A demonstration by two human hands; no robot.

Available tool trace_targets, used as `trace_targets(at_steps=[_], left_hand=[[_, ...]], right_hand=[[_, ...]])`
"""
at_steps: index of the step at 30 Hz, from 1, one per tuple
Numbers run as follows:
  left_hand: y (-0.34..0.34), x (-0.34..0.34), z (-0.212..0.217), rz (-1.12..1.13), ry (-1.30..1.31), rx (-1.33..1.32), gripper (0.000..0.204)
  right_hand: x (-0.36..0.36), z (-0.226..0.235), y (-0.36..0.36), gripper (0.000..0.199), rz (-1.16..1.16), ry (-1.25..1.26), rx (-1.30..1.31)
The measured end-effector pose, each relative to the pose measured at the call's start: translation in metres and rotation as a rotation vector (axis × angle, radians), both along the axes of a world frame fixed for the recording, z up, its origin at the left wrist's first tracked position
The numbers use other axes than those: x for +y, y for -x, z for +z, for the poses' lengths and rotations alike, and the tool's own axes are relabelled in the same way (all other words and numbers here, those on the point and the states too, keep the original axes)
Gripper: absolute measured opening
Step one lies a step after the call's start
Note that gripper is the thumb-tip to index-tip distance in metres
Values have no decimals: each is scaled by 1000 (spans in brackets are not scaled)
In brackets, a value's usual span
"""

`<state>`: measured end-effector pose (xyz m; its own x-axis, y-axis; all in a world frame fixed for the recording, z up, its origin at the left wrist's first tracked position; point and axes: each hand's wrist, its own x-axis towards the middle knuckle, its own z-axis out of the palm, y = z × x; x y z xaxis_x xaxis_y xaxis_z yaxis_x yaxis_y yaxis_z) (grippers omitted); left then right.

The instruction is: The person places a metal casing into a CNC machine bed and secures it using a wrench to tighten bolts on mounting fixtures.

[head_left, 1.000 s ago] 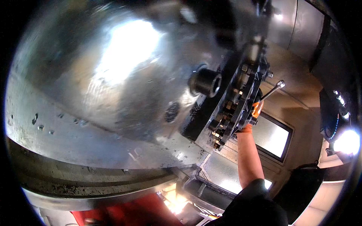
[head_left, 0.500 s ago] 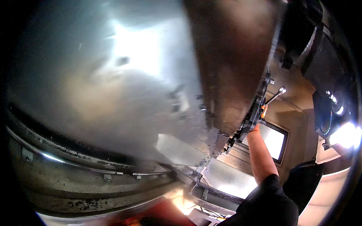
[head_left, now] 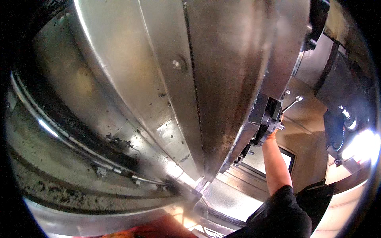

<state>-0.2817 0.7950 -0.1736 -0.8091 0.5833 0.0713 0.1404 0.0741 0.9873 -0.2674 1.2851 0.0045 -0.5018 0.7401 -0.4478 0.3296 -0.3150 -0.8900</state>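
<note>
My right hand (head_left: 271, 136), with orange showing at the fingers, is raised at the right, behind a dark clamp-like metal fitting (head_left: 270, 115) on the edge of a large metal body. A silver wrench (head_left: 293, 104) sticks out above the fingers, which appear closed around its lower end; the fitting hides most of the grip. The metal body (head_left: 226, 71) has long seams and ridges and fills the middle of the view, narrowing toward the bottom. A round bolt-like stud (head_left: 178, 64) stands out on one of its faces. My left hand is not in view.
A curved rail (head_left: 51, 129) and a dirty metal ledge (head_left: 47, 186) run along the left. Low down is a red surface (head_left: 158, 228). A bright lamp (head_left: 363, 146) shines at the far right, near a dark bracket (head_left: 333, 127). Behind my forearm is a framed window-like panel (head_left: 286, 158).
The large metal body has turned: a smeared, shiny broad face has given way to sharp, seamed faces. The fitting on its edge has shifted. My right hand stays by it with the wrench.
</note>
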Motion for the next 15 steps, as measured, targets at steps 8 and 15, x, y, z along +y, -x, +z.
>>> trace_targets(at_steps=[8,15], left_hand=[[-32,-7,-20,44,-47,-112,59],[-46,-8,-25,43,-71,-145,58]], right_hand=[[-12,2,-6,70,51,-37,-84],[-14,6,-5,70,73,-59,-111]])
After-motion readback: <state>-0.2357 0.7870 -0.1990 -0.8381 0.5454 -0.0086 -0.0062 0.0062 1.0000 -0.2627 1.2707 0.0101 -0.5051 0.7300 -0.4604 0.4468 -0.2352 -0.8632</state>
